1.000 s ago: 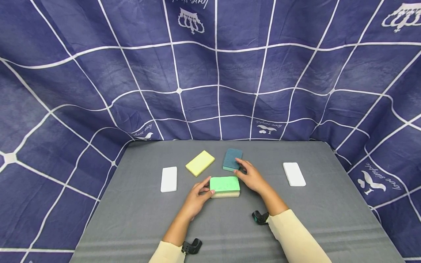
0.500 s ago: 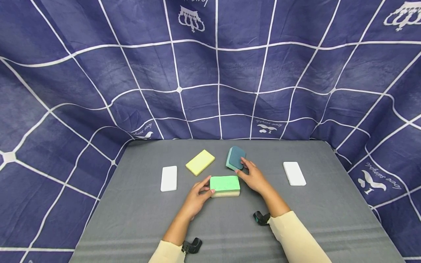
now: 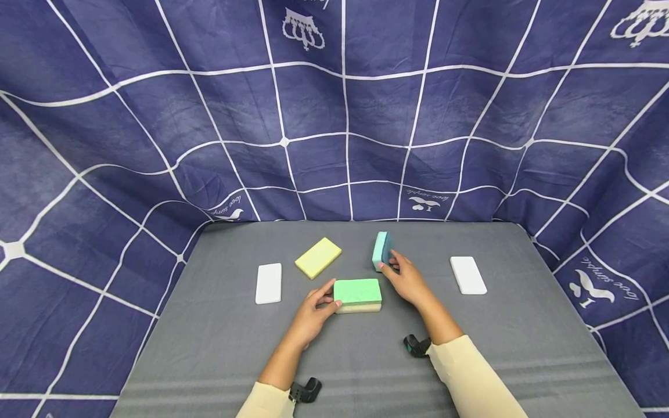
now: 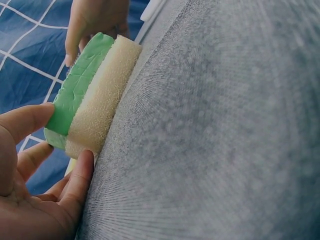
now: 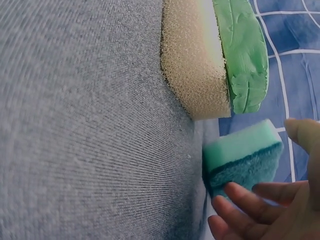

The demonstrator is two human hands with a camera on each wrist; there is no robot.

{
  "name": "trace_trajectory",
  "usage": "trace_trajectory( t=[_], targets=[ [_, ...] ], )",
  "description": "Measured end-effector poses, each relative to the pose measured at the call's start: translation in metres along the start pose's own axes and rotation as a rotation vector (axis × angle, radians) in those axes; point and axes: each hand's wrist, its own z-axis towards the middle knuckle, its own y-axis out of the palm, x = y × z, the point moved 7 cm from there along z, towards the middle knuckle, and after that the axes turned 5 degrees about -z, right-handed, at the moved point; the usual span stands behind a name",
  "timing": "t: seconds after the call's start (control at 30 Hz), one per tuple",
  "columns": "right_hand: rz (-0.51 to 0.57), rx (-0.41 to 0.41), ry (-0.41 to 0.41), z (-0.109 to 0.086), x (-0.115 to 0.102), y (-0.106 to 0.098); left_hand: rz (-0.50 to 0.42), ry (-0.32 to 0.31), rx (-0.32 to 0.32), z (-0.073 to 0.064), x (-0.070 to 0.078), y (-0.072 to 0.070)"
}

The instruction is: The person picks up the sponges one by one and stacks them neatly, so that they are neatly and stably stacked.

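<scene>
My left hand (image 3: 312, 316) holds the left end of a beige sponge (image 4: 105, 95) topped by a bright green, creased clay-like layer (image 3: 358, 291), which rests on the grey table. In the left wrist view, one finger meets the green layer and another the beige end. Just behind it, my right hand (image 3: 409, 283) holds a teal sponge (image 3: 382, 251) tipped up on its narrow side. The thumb is at its near end. In the right wrist view, the fingers (image 5: 255, 205) lie along the dark scouring face (image 5: 245, 167), and the pale foam side faces up.
A yellow sponge (image 3: 318, 258) lies flat behind my left hand. White rectangular blocks stand apart at the left (image 3: 269, 283) and right (image 3: 468, 275) of the grey table (image 3: 209, 348). A blue checked curtain (image 3: 219, 116) hangs behind the table's far edge.
The teal sponge, flat with its dark face up a second ago, has been tipped up and shifted right by my right hand. My left hand and the green-topped sponge have stayed put.
</scene>
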Motion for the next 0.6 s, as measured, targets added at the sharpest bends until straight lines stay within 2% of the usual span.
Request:
trace_trajectory(
  t=[0.1,0.43,0.6],
  targets=[
    [0.005,0.009,0.018,0.001,0.001,-0.002,-0.014,0.008,-0.004,0.001,-0.003,-0.001],
    [0.0,0.029,0.043,0.007,0.003,-0.004,-0.018,0.001,-0.007,0.0,-0.001,-0.001],
    [0.022,0.017,0.08,0.006,0.006,-0.004,-0.025,-0.007,-0.025,-0.011,0.023,-0.001]
  ],
)
